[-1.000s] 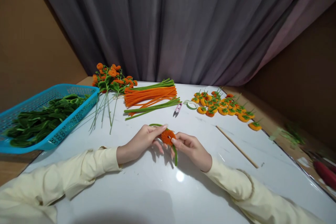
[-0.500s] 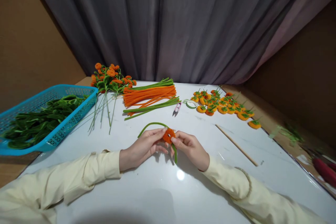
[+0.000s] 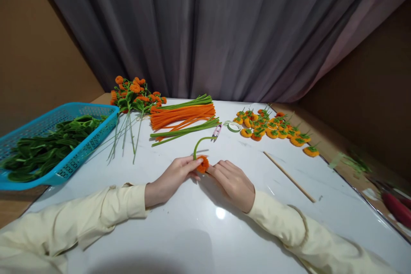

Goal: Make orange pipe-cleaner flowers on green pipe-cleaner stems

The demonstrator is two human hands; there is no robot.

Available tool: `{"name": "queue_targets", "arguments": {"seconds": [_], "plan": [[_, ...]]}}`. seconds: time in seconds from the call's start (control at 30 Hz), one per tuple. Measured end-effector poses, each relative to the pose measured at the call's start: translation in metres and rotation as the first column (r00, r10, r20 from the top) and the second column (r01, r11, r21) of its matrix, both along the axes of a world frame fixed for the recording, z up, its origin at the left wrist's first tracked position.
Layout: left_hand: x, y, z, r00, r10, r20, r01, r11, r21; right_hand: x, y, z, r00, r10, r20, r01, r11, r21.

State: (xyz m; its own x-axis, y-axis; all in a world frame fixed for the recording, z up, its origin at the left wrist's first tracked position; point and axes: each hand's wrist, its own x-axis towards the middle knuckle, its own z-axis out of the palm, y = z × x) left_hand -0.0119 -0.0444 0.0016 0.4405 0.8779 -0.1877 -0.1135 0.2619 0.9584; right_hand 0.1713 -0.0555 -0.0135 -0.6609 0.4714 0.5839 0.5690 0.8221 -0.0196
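Note:
Between the thumb and fingers of my left hand (image 3: 173, 180) is a small orange fuzzy flower head (image 3: 202, 165) with a dark centre. A green pipe cleaner (image 3: 197, 145) rises from behind it and bends over to the right, its tip reaching the pink-handled thread snips (image 3: 217, 131) in the picture. My right hand (image 3: 234, 185) is closed, knuckles up, with its fingertips at the flower's right edge. What those fingers pinch is hidden, and so is the pipe cleaner's other end.
Orange pipe cleaners (image 3: 183, 116) and green pipe cleaners (image 3: 189, 131) lie behind my hands. Left are finished flowers (image 3: 135, 89) and a blue basket (image 3: 86, 147) of green leaves. Right are a tape roll (image 3: 234, 127), several yellow-orange flower heads (image 3: 272, 133), a wooden stick (image 3: 289, 176) and red-handled pliers (image 3: 396, 209).
The flower head has turned and shifted slightly left. The pipe cleaner's long end swung from pointing left to curving up and right. My right hand rolled over, hiding the short green end.

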Motion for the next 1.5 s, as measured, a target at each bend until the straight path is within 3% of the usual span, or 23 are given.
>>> {"name": "queue_targets", "arguments": {"seconds": [0.1, 0.2, 0.3, 0.4, 0.6, 0.73, 0.83, 1.03, 1.2, 1.33, 1.5], "plan": [[0.001, 0.001, 0.001, 0.996, 0.027, -0.083, -0.017, 0.993, 0.114, 0.001, 0.002, 0.0, 1.0, 0.031, 0.007, -0.031, 0.999, 0.017], [0.001, 0.002, -0.002, 0.987, 0.015, -0.16, 0.013, 0.985, 0.171, 0.002, 0.002, -0.002, 0.998, 0.038, -0.056, -0.045, 0.991, -0.123], [0.0, 0.004, -0.006, 0.98, -0.039, -0.194, 0.066, 0.989, 0.132, 0.003, 0.0, -0.005, 0.988, 0.035, -0.15, -0.078, 0.953, -0.294], [-0.001, 0.007, -0.006, 0.985, -0.059, -0.163, 0.068, 0.996, 0.051, 0.004, -0.001, -0.007, 0.983, 0.056, -0.174, -0.115, 0.927, -0.356], [-0.003, 0.008, 0.002, 0.992, -0.059, -0.115, 0.054, 0.997, -0.054, 0.006, 0.001, -0.008, 0.976, 0.099, -0.194, -0.167, 0.911, -0.376], [-0.004, 0.008, 0.002, 0.993, -0.051, -0.103, 0.043, 0.996, -0.076, 0.007, 0.004, -0.01, 0.964, 0.119, -0.238, -0.214, 0.877, -0.43], [-0.003, 0.007, 0.002, 0.994, -0.063, -0.085, 0.056, 0.995, -0.079, 0.009, 0.004, -0.011, 0.963, 0.108, -0.249, -0.208, 0.883, -0.421], [-0.005, 0.01, 0.0, 0.993, -0.1, -0.07, 0.097, 0.994, -0.05, 0.01, 0.003, -0.007, 0.981, 0.047, -0.188, -0.109, 0.936, -0.336], [-0.009, 0.012, -0.006, 0.974, -0.224, 0.02, 0.224, 0.974, -0.021, 0.011, 0.003, -0.008, 0.988, -0.005, -0.153, -0.036, 0.963, -0.265], [-0.009, 0.012, -0.009, 0.965, -0.257, 0.06, 0.255, 0.966, 0.033, 0.009, 0.002, -0.008, 0.976, 0.01, -0.219, -0.078, 0.95, -0.301], [-0.007, 0.011, -0.009, 0.969, -0.236, -0.075, 0.243, 0.964, 0.109, 0.003, -0.003, -0.001, 0.944, 0.044, -0.327, -0.182, 0.896, -0.405]]}}
